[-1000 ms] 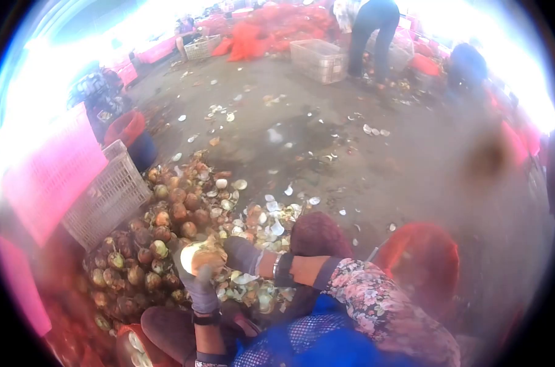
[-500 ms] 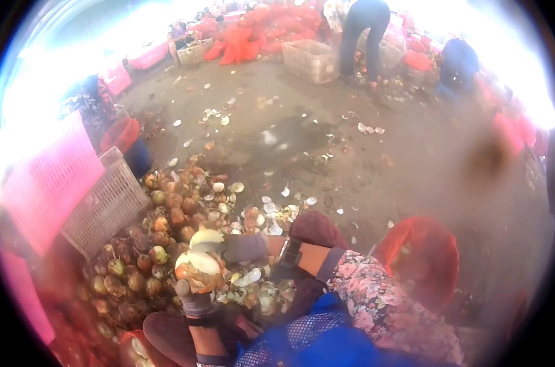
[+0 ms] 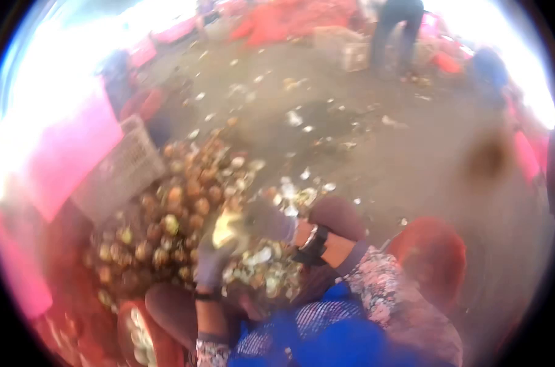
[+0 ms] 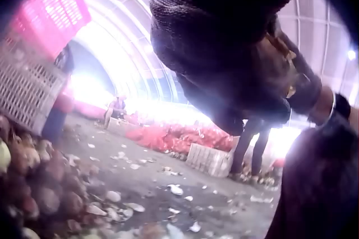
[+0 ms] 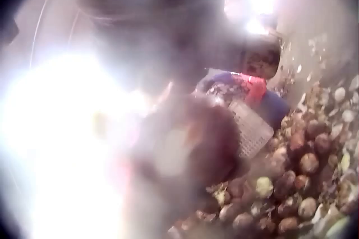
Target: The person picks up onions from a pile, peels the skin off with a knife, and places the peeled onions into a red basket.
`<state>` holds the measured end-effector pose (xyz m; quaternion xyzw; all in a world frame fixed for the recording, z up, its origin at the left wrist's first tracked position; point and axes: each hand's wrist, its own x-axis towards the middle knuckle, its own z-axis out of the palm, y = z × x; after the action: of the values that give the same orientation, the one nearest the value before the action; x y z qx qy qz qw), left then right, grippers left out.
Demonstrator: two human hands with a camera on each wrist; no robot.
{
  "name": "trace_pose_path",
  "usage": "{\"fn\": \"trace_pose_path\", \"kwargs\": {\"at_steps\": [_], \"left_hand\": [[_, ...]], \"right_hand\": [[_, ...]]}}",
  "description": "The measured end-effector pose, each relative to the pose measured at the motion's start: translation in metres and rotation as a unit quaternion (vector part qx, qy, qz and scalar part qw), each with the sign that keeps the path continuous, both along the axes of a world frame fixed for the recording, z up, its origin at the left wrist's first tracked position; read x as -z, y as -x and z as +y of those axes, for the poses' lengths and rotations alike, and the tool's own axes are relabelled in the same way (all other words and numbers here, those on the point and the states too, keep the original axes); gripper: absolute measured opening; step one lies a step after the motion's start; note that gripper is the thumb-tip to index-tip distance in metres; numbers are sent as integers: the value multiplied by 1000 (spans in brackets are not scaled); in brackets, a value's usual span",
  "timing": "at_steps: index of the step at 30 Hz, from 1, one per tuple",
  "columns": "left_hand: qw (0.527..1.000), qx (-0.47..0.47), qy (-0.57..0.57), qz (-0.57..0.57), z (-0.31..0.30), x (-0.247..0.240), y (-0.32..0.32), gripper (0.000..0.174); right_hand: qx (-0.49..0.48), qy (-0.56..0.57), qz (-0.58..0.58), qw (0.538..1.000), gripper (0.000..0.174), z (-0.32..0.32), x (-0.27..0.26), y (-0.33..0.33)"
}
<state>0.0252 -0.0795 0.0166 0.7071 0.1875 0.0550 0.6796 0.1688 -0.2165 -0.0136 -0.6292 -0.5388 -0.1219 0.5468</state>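
Near the bottom middle of the head view, my gloved left hand [image 3: 214, 260] grips a pale, partly peeled onion [image 3: 226, 228]. My gloved right hand [image 3: 268, 221] is right up against the onion's right side; blur hides its fingers, and I cannot tell what they hold. In the left wrist view, the dark knitted glove of the left hand [image 4: 213, 37] fills the top, with brown skin showing between it and the right hand [image 4: 305, 89]. A heap of brown-skinned onions [image 3: 161, 235] lies just left of the hands, with pale peelings [image 3: 271, 269] below them.
A tilted whitish crate [image 3: 121, 171] and a pink crate [image 3: 72, 147] stand at the left. Red mesh bags [image 3: 429, 257] flank my knees. Scraps litter the floor [image 3: 351, 159]. Farther back are a standing person [image 3: 397, 33], pale crates [image 3: 354, 56] and a red mesh pile [image 3: 290, 21].
Half a second ago the onion showed its white flesh with a pale piece at the right hand; now both hands are close together around it. The head view has shifted and blurred.
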Motion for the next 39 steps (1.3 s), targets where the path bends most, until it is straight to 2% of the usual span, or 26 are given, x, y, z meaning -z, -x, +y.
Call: {"fn": "trace_pose_path", "kwargs": {"at_steps": [1,2,4,5,6,7,8,9,10,11,13,14,17,18,21,24,27,30,33,36,38,39], "left_hand": [[997,-24,66,-44,0,21,6,55],[994,16,77,-74,-4,25,2,57],[996,17,-24,-78,-3,50,-1,62],[995,17,-60,-81,-2,59,-2,62],[992,16,-95,-84,-3,61,-4,63],[997,3,15,-80,-5,61,-2,64],[994,-9,-54,-93,-3,59,-3,63],[987,-17,-123,-105,-1,58,-5,62],[976,-51,-154,-143,0,57,-6,59],[979,-68,-132,-141,5,59,-6,58],[982,-99,-90,-136,13,55,-6,56],[980,-108,-95,-136,13,51,-5,55],[970,-137,-136,-149,24,62,-5,55],[966,-138,-168,-140,21,55,-1,55],[969,-153,-100,-164,8,47,0,55],[952,-170,-189,-168,-2,38,-3,56],[927,-144,-284,-196,1,42,0,58],[929,-133,-294,-180,3,39,0,60],[924,-119,-308,-190,5,31,1,60],[910,-111,-337,-216,9,30,5,60],[903,-98,-348,-231,7,27,5,61],[903,-87,-346,-238,6,22,5,61]], "right_hand": [[17,-5,-11,1000,23,7,7,1],[34,-9,-22,999,22,13,15,1],[32,-52,183,981,22,14,46,-35],[-17,-70,372,925,22,6,38,-43],[-40,-122,551,825,24,-1,22,-48],[-24,-30,558,829,27,-10,5,-45],[-15,64,555,829,31,-18,-20,-39],[42,189,408,892,31,-17,-17,-33],[69,245,299,920,32,-14,-10,-26],[104,290,186,933,32,-11,-3,-18],[120,259,81,955,36,1,6,5],[60,306,95,945,45,-2,4,10],[111,265,-65,956,58,11,37,25],[102,276,-48,955,66,15,41,29],[120,265,5,957,62,19,35,36],[114,252,78,958,57,21,26,37],[88,234,176,952,53,26,20,38],[53,226,158,960,54,26,16,32],[30,204,192,959,57,23,14,31],[-5,160,134,978,59,25,23,21],[27,296,315,902,59,16,-12,12],[21,302,314,900,61,12,-10,9]]}}
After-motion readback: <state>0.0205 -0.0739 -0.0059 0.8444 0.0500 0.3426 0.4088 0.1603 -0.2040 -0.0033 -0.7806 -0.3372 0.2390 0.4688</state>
